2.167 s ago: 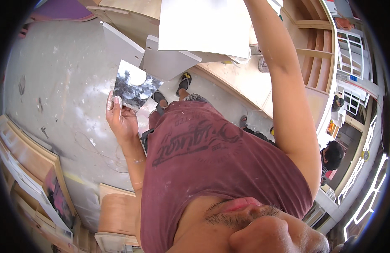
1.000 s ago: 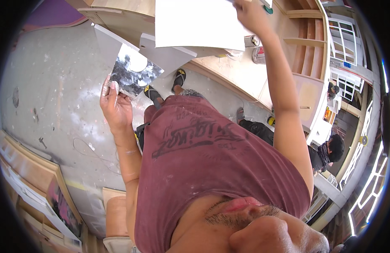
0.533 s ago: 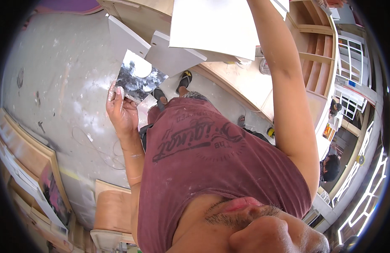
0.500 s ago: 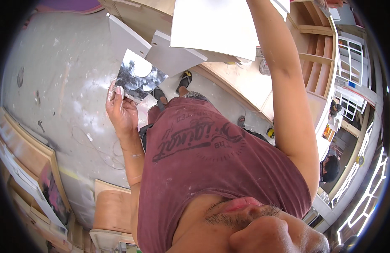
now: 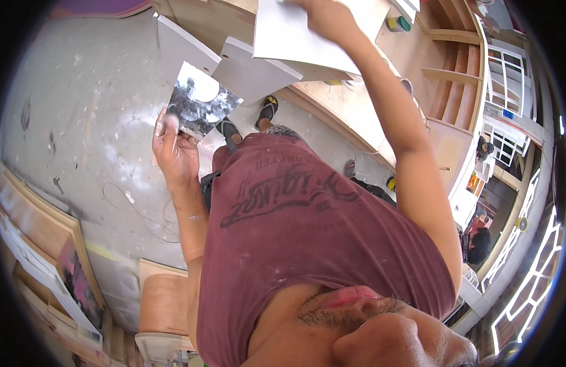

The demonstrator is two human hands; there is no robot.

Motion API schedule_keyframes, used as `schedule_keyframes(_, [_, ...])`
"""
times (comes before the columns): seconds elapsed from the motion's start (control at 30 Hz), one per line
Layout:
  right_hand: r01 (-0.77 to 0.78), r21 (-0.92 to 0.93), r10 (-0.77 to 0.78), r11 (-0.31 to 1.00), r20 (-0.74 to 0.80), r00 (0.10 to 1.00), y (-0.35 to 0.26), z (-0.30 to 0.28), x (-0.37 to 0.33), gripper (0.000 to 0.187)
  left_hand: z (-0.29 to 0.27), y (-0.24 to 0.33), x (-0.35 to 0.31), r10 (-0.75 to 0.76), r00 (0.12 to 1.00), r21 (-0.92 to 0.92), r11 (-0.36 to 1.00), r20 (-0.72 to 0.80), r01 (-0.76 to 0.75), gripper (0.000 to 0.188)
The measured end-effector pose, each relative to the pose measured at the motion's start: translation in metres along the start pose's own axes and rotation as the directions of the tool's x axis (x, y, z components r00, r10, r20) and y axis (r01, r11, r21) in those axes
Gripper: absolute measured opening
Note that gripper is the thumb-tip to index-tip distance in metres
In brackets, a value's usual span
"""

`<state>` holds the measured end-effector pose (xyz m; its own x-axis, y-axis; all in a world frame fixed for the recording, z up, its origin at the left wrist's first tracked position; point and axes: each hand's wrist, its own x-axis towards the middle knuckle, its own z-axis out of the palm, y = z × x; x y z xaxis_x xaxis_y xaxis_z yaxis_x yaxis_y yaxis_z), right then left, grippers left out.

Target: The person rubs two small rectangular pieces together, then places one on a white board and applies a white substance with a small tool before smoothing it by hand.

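Note:
My left hand (image 5: 176, 150) is closed on the near edge of a square board (image 5: 200, 101), thumb on top. Dark grey smears and a thick white patch of paste cover the board, and white residue marks the fingers. Over a large white panel (image 5: 289, 37), my right hand (image 5: 329, 21) reaches out at the top of the view. Its fingers are bent together and blurred at the picture's edge around something greyish, too cut off to name.
Two light grey boards (image 5: 255, 70) lean below the white panel. A long plywood piece (image 5: 350, 110) runs to the right, near a green-rimmed can (image 5: 398, 24) and a wooden shelf unit (image 5: 454, 73). Wooden panels (image 5: 38, 226) stand at left. A cord (image 5: 142, 220) lies on the stained floor.
My right hand has come down and left into view over the white panel, its elbow lower. The can now shows. My left hand and the board have barely moved.

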<state>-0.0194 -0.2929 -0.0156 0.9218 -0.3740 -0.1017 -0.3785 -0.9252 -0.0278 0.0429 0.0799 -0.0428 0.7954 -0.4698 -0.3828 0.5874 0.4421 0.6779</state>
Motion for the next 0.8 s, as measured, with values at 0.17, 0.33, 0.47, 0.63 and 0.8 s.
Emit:
schedule_keyframes(0.17, [0.089, 0.135, -0.068, 0.987, -0.158, 0.985, -0.048, -0.01, -0.14, 0.049, -0.002, 0.003, 0.012, -0.03, 0.993, -0.001, 1.0, 0.111, 0.03, 0.036])
schedule_keyframes(0.33, [-0.05, 0.311, 0.085, 0.949, -0.1, 0.991, -0.058, -0.028, -0.193, 0.048, 0.0, 0.009, 0.014, -0.069, 0.989, 0.007, 0.998, 0.13, 0.069, 0.033])
schedule_keyframes(0.47, [-0.015, 0.835, 0.504, 0.55, -0.317, 0.804, -0.103, -0.043, -0.185, 0.028, 0.007, 0.011, 0.017, -0.146, 0.977, 0.0, 0.989, 0.155, 0.148, 0.032])
schedule_keyframes(0.63, [0.012, 0.992, 0.662, -0.124, 0.074, 0.746, -0.192, -0.03, -0.163, 0.047, 0.023, 0.004, 0.003, -0.213, 0.957, 0.001, 0.976, 0.194, 0.217, 0.031])
schedule_keyframes(0.8, [-0.069, 0.99, 0.362, -0.126, 0.111, 0.925, -0.178, -0.007, -0.164, 0.049, 0.035, -0.004, -0.004, -0.128, 0.982, 0.093, 0.989, 0.138, 0.116, 0.033])
